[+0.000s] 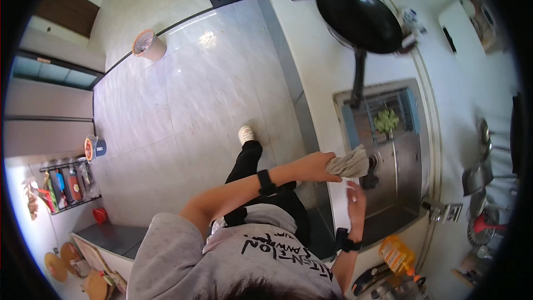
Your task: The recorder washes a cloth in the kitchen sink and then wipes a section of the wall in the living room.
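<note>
A crumpled, twisted grey-beige cloth (349, 162) is gripped in my left hand (318, 166), over the front edge of the sink. Just below it in the picture, my right hand (356, 198) hangs near the sink's front rim, apart from the cloth. Its fingers look loosely spread and nothing shows in them, though it is slightly blurred. Beyond the hands lies the stainless steel sink (406, 179). A blue-edged rack (411, 106) spans the sink's far end, with a green leafy vegetable (386, 121) at it. The sink drain (374, 160) is partly covered by the cloth.
A black wok (360, 16) stands at the stove, its handle (358, 79) reaching over the sink corner. A faucet (443, 211) rises behind the sink. An orange detergent bottle (395, 254) is by the near end. A waste bin (150, 46) stands on the floor.
</note>
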Motion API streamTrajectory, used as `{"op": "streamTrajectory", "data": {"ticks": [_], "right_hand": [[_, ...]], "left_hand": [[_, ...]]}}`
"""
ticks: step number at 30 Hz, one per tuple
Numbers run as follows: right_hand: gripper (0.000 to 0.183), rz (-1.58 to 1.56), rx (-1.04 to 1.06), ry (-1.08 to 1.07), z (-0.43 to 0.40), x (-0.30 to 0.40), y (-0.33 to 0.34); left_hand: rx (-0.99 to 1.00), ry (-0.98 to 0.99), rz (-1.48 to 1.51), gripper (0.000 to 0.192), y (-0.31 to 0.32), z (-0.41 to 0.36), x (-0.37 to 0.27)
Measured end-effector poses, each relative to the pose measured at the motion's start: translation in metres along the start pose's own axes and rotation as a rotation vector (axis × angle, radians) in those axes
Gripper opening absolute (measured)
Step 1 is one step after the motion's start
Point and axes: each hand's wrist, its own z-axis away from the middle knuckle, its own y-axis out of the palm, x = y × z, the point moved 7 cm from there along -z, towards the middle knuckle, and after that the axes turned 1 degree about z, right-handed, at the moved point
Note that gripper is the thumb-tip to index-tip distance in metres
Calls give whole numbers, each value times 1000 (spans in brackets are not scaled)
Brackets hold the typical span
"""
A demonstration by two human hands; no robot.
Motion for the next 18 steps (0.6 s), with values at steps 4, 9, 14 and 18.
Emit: {"op": "streamTrajectory", "data": {"ticks": [4, 9, 14, 18], "right_hand": [[43, -504, 277, 167, -32, 114, 110], [45, -1001, 430, 74, -91, 223, 219], [39, -928, 522, -4, -160, 330, 325], [41, -828, 591, -33, -205, 400, 385]], "left_hand": [[-175, 13, -14, 58, -101, 47, 37], [-255, 133, -125, 62, -223, 111, 40], [-415, 193, -7, 56, -357, 159, 87], [-598, 432, 123, 44, -454, 178, 115]]}}
